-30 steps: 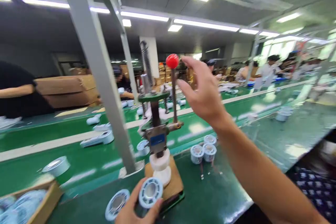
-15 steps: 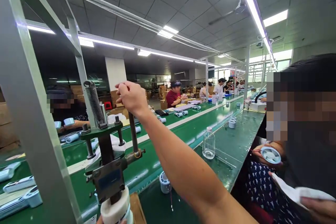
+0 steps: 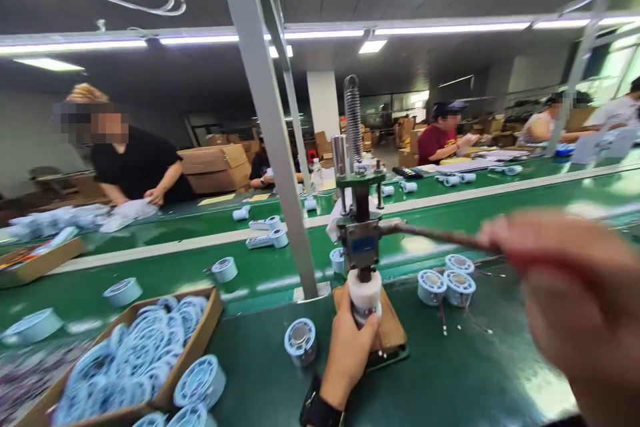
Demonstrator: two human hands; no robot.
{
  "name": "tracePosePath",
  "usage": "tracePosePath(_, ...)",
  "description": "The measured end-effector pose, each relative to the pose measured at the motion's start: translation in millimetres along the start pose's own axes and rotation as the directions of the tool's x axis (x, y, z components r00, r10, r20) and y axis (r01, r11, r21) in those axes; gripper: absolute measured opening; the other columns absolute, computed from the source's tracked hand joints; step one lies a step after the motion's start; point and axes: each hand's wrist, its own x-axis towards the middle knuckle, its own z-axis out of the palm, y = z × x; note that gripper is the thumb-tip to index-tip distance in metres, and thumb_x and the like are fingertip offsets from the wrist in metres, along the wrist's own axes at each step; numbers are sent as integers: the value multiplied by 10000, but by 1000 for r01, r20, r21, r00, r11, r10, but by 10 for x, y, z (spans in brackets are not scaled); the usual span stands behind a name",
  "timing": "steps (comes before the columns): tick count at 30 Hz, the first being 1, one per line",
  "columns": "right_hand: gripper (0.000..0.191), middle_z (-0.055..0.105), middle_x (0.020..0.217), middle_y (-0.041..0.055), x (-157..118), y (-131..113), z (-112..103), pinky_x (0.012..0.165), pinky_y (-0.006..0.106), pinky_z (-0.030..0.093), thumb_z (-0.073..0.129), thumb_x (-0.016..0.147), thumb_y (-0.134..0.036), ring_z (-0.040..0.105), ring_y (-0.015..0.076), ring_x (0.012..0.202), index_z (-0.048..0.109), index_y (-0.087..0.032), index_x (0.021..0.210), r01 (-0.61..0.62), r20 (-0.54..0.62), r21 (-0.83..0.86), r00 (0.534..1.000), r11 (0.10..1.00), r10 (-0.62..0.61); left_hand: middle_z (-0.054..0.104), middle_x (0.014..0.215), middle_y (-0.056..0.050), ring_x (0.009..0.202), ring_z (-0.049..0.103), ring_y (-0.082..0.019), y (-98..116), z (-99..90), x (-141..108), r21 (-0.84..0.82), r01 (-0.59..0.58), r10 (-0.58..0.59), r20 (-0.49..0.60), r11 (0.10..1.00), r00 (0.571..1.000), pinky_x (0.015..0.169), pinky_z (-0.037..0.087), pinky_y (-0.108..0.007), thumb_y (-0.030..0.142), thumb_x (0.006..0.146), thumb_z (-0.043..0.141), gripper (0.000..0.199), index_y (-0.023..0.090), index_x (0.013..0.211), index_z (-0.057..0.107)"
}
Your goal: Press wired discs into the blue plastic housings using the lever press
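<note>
A hand-lever press with a tall coil spring stands before me on its base plate. My left hand, with a black band on the wrist, is wrapped round a small light-blue fan unit under the press's white round pusher. The fingers and the pusher hide most of that unit. My right hand, large and blurred at the right, is closed on the end of the press lever, which points out to the right, nearly level.
A single fan unit stands left of my left hand; three fan units with wires stand to the right. A cardboard box of light-blue rings is at the left. A grey post rises beside the green conveyor. Co-workers sit beyond.
The view has swung left and down. The lever, upright before with my right hand at its top, now lies nearly level towards the right. My left hand stays at the unit under the pusher.
</note>
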Motion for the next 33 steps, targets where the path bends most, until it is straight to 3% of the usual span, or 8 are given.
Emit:
tracePosePath(6,548,570,1298,49,1154,381,824,816,254,498,487,914,-283,650,59,850,410,-133,1435,-171,206,297,972,939,112,382,1523,-120,1436,304,-276,-22,-512,-401,382,50,15,-164,923,986,1203,256,-491,325,893,442,567,166,1438,436)
tracePosePath(11,572,494,1375,88,-421,516,973,1025,455,491,584,887,-313,599,194,1133,377,-278,1419,-225,-91,379,956,897,279,437,1458,-145,1374,371,-323,-426,-969,-557,512,259,-203,-164,819,965,1150,321,-517,302,847,468,630,165,1460,422)
tracePosePath(16,827,485,1411,142,-1771,592,1141,1024,468,480,625,819,-446,566,281,1217,215,-241,1508,-709,495,129,652,693,575,476,1413,-143,1324,432,-266,-408,-799,-552,434,210,-183,-105,876,978,1165,314,-420,255,840,469,625,133,1451,422)
tracePosePath(19,814,566,1319,118,-1869,524,1236,974,437,505,611,794,-555,596,298,1161,300,-234,1474,-757,468,54,595,651,653,456,1448,-130,1355,416,-249,-255,-670,-571,383,188,-159,-106,904,982,1177,314,-374,277,837,518,642,144,1456,412)
tracePosePath(23,727,516,1291,166,-1822,675,1158,988,502,465,455,860,-598,547,339,1183,418,-164,1442,-538,230,-191,789,821,571,485,1444,-55,1362,416,-222,-93,-906,-627,444,168,-93,-186,880,978,1177,337,-341,301,866,515,550,250,1412,472)
tracePosePath(26,616,528,1204,190,-1834,1068,967,965,556,450,310,938,-545,555,355,1117,561,-159,1347,-133,358,-461,876,877,322,539,1387,-66,1320,458,-231,-23,-1399,-644,570,183,-6,-298,801,955,1163,355,-396,335,906,429,452,234,1332,540)
tracePosePath(29,493,589,1142,144,-1898,1445,732,1043,640,336,276,971,-396,575,328,1062,619,-272,1302,271,542,-572,833,774,110,594,1297,-139,1250,513,-290,-26,-1904,-594,624,215,31,-359,751,933,1119,374,-503,347,876,400,463,150,1258,573)
tracePosePath(33,444,600,1211,150,-1927,1633,565,1060,669,290,333,939,-242,527,341,1201,673,-306,1217,438,640,-594,766,675,67,623,1269,-134,1199,553,-304,-65,-2273,-488,721,211,13,-291,660,957,1063,428,-501,363,870,419,457,150,1233,596)
